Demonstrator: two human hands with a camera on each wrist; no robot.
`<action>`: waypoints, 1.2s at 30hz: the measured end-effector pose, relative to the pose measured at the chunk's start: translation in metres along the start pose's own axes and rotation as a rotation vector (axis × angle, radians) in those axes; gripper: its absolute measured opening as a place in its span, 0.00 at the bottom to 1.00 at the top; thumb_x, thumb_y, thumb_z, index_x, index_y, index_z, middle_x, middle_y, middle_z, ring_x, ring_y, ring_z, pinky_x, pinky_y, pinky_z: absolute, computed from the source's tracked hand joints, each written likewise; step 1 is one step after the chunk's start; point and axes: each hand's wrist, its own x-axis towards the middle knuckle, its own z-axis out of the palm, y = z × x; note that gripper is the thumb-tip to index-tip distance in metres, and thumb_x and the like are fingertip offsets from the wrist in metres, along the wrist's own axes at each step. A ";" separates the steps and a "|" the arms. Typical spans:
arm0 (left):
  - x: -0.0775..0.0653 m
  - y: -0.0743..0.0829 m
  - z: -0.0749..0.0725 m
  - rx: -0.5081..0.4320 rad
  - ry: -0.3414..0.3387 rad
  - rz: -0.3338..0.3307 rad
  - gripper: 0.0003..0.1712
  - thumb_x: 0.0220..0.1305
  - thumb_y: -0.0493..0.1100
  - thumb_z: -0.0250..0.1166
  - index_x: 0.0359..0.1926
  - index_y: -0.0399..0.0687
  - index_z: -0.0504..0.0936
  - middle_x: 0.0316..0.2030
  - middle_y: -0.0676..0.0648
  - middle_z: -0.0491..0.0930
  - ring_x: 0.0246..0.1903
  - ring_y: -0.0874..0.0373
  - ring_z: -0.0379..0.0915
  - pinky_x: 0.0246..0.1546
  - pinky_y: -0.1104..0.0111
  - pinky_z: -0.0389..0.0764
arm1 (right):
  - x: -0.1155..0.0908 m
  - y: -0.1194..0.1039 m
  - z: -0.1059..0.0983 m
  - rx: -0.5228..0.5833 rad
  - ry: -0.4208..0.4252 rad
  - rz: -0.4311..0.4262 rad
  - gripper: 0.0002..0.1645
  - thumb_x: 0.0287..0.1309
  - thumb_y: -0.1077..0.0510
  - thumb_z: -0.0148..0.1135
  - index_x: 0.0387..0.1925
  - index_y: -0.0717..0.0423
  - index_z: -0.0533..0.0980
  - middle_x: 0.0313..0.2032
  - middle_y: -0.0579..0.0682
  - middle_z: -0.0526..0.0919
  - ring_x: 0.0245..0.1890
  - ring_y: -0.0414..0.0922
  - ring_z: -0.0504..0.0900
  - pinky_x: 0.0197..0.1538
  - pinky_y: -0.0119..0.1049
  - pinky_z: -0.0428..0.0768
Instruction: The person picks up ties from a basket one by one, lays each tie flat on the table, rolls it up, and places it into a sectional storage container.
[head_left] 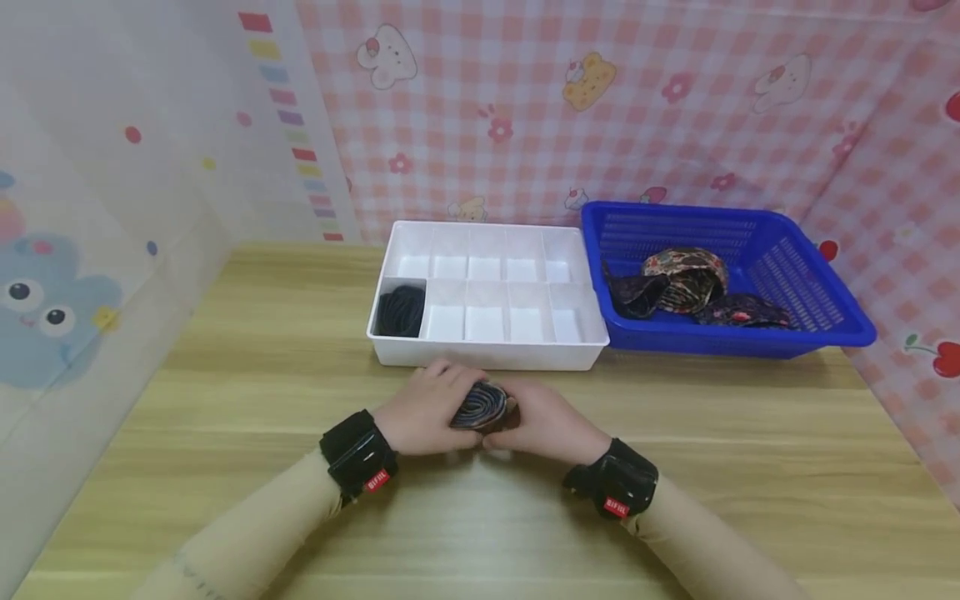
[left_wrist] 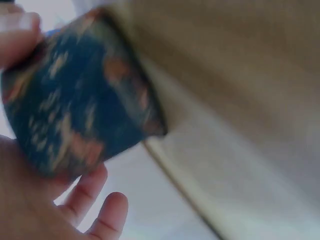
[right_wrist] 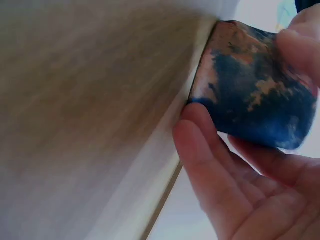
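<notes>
And there it is, mid-frame: your left hand [head_left: 429,410] and right hand [head_left: 552,421] both grip the rolled patterned cloth [head_left: 478,406], its coiled end facing the head camera, just below the white divided tray [head_left: 491,356]. Watch that spiral! Slacken either side and the layers would likely spring loose; squeeze unevenly and the core could poke out. Knuckles this near might bump the tray, too.

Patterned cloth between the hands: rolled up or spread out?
Rolled up: the patterned cloth shows coiled layers at its end in the head view.
</notes>
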 end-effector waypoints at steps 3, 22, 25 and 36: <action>0.001 -0.001 -0.004 0.025 0.017 0.004 0.39 0.48 0.61 0.71 0.57 0.45 0.75 0.49 0.49 0.79 0.52 0.51 0.66 0.52 0.57 0.69 | -0.003 -0.001 -0.002 0.040 -0.006 0.036 0.24 0.43 0.54 0.77 0.45 0.51 0.78 0.32 0.39 0.81 0.29 0.40 0.79 0.34 0.34 0.77; -0.002 0.005 0.001 0.098 0.017 0.014 0.21 0.43 0.45 0.77 0.35 0.45 0.77 0.32 0.50 0.79 0.34 0.54 0.72 0.38 0.63 0.74 | 0.009 -0.005 0.008 -0.044 0.004 0.091 0.14 0.42 0.54 0.74 0.31 0.48 0.77 0.23 0.36 0.78 0.27 0.37 0.76 0.33 0.35 0.75; -0.003 0.008 0.001 0.119 0.025 -0.017 0.19 0.43 0.45 0.76 0.33 0.47 0.76 0.29 0.52 0.77 0.32 0.55 0.72 0.35 0.63 0.74 | 0.007 0.004 0.007 0.072 -0.023 0.084 0.16 0.44 0.52 0.74 0.36 0.49 0.79 0.27 0.38 0.81 0.28 0.38 0.78 0.33 0.35 0.76; 0.036 0.007 -0.083 -0.033 0.215 -0.318 0.22 0.49 0.57 0.71 0.32 0.46 0.76 0.23 0.51 0.77 0.22 0.56 0.73 0.21 0.64 0.74 | 0.005 0.056 -0.008 0.994 -0.173 0.116 0.26 0.69 0.57 0.53 0.57 0.76 0.66 0.40 0.59 0.81 0.33 0.47 0.82 0.38 0.42 0.83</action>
